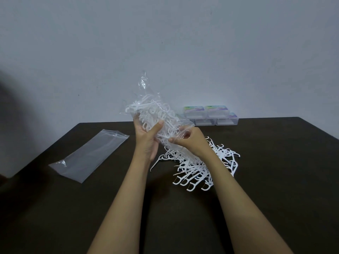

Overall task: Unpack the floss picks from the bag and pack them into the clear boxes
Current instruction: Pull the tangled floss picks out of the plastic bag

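Picks [154, 109] fill bag [144, 83], gripped mid-length by left hand [148, 138], fingers curled; right hand [190, 142] pinches its lower end. Loose pile [200, 167] beneath right fingers. Beyond fingertips, boxes [207, 114], contents unclear. Leftward, empty bag [89, 154] flat.

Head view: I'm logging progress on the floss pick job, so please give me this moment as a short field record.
held bag: clear, part full of picks, lifted above the table
left hand: grips the held bag mid-length
right hand: pinches its lower end
loose picks: white pile on the table below the right hand
spare bag: flat at left, looks empty
clear boxes: stacked at the far edge
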Demonstrator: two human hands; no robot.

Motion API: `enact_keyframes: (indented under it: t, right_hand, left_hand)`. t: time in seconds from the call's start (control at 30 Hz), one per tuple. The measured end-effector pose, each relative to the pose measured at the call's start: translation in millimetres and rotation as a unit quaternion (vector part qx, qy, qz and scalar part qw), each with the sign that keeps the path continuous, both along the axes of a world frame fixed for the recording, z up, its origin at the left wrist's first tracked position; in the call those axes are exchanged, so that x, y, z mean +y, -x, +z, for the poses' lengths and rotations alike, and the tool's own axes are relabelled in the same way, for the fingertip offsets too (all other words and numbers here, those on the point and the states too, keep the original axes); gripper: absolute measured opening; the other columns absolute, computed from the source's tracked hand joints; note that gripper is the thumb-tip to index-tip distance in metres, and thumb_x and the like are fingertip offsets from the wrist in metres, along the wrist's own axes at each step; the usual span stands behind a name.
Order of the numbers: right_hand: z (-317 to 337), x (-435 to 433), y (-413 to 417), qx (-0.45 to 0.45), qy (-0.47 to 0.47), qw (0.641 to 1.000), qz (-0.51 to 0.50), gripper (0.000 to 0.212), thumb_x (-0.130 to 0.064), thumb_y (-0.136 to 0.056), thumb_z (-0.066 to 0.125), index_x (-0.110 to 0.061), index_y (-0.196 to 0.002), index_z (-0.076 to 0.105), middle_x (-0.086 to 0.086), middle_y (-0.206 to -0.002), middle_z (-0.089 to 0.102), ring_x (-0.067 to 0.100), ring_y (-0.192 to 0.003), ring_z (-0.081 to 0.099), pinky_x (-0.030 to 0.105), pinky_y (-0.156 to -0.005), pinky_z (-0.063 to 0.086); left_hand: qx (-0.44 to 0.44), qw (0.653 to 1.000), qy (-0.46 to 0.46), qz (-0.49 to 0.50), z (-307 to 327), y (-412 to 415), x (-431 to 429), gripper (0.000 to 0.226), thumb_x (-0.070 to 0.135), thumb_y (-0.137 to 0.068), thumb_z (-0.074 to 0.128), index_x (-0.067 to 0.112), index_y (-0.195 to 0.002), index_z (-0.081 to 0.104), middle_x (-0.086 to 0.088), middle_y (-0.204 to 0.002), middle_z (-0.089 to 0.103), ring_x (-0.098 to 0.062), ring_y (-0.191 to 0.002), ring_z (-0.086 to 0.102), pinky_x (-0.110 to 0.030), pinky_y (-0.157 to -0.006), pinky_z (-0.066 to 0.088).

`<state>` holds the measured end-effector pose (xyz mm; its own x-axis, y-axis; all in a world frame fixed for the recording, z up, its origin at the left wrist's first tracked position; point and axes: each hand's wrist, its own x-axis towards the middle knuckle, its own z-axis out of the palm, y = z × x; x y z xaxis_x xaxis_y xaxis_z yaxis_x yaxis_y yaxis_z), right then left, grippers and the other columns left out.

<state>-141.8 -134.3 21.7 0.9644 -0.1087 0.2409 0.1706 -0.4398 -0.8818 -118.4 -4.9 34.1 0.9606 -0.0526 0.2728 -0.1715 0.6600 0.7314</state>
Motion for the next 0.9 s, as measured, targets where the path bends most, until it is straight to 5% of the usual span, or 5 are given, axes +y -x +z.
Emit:
enact_keyframes:
  t: [0.1,0.27,0.37,0.7,0.9]
  right_hand:
    - [1.3,-0.5,1.5,-0.003,-0.01,1.0,0.011,0.058,-0.044,-0.06,0.079,0.004,-0.091,0.064,0.028,-0.095,0.064,0.044,-0.084,0.06,0.054,-0.08,0.052]
    - [5.9,-1.6,4.1,0.004,-0.027,0.999,0.016,0.018,-0.017,-0.075,0.074,-0.002,-0.078,0.065,0.027,-0.082,0.063,0.02,-0.069,0.047,0.033,-0.065,0.043]
    - [4.6,-6.0,3.3,0.011,-0.033,0.999,0.015,0.027,-0.02,-0.076,0.073,-0.002,-0.067,0.056,0.008,-0.063,0.049,0.014,-0.057,0.039,0.026,-0.056,0.036]
    - [5.9,-12.6,4.2,0.009,-0.074,0.997,0.014,0.02,-0.005,-0.078,0.065,-0.014,-0.068,0.05,0.002,-0.067,0.049,0.012,-0.062,0.042,0.025,-0.062,0.039]
    - [7.0,-18.2,3.4,0.005,-0.117,0.993,0.002,0.026,0.006,-0.076,0.063,-0.015,-0.07,0.049,0.003,-0.068,0.051,0.012,-0.062,0.046,0.02,-0.061,0.042]
  left_hand:
    - [-0.001,1.0,0.008,-0.008,-0.8,-1.4,1.5,0.074,-0.015,-0.083,0.049,0.031,-0.136,0.025,-0.009,-0.132,0.044,-0.019,-0.105,0.057,-0.038,-0.086,0.051]
    - [-0.005,1.0,0.013,0.0,-1.2,-4.7,3.8,0.07,-0.016,-0.082,0.05,0.026,-0.134,0.028,-0.011,-0.131,0.044,-0.02,-0.103,0.058,-0.037,-0.083,0.054]
    - [0.001,1.0,0.024,0.005,-1.5,-6.6,6.0,0.067,-0.017,-0.082,0.05,0.03,-0.126,0.031,-0.012,-0.135,0.042,-0.027,-0.112,0.054,-0.047,-0.096,0.046]
    - [0.025,0.999,0.028,0.025,-2.4,-11.9,10.3,0.075,-0.014,-0.083,0.052,0.025,-0.14,0.021,-0.016,-0.147,0.028,-0.034,-0.126,0.045,-0.044,-0.092,0.048]
    - [0.017,0.999,0.032,0.038,0.2,-9.3,11.3,0.075,-0.015,-0.084,0.05,0.026,-0.14,0.021,-0.012,-0.14,0.036,-0.025,-0.112,0.054,-0.046,-0.096,0.044]
